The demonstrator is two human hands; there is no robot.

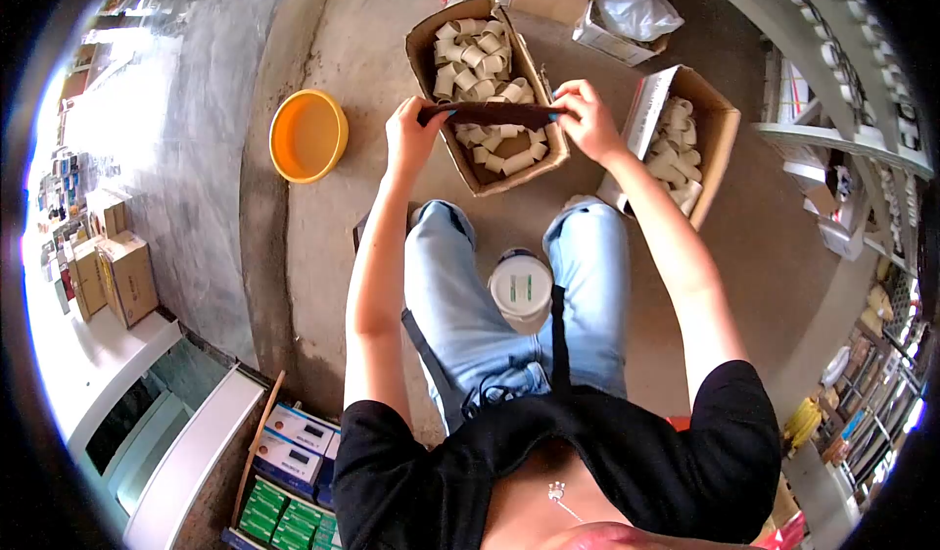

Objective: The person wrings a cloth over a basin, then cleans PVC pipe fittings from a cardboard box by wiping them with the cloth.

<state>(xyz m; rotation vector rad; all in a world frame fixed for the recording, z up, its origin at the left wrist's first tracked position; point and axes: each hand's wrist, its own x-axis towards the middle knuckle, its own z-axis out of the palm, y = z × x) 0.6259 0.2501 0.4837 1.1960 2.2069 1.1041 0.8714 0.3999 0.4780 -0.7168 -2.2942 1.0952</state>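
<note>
A dark brown cloth [494, 113] is stretched in a narrow strip between my two hands. My left hand [411, 137] pinches one end of it, and my right hand [587, 124] grips the other. Below the cloth stands an open cardboard box [480, 180] filled with cream plastic pipe fittings [475, 57]. The cloth hides part of these fittings. Just right of my right forearm, a second cardboard box [720, 143] holds more pipe fittings [674, 148] of the same colour.
An orange-yellow basin [333, 119] sits on the floor to the left. A white lidded bucket [521, 287] is between my knees. More boxes and a white plastic bag [636, 6] lie at the back. Metal shelving [847, 139] lines the right; green boxes [279, 516] are stacked lower left.
</note>
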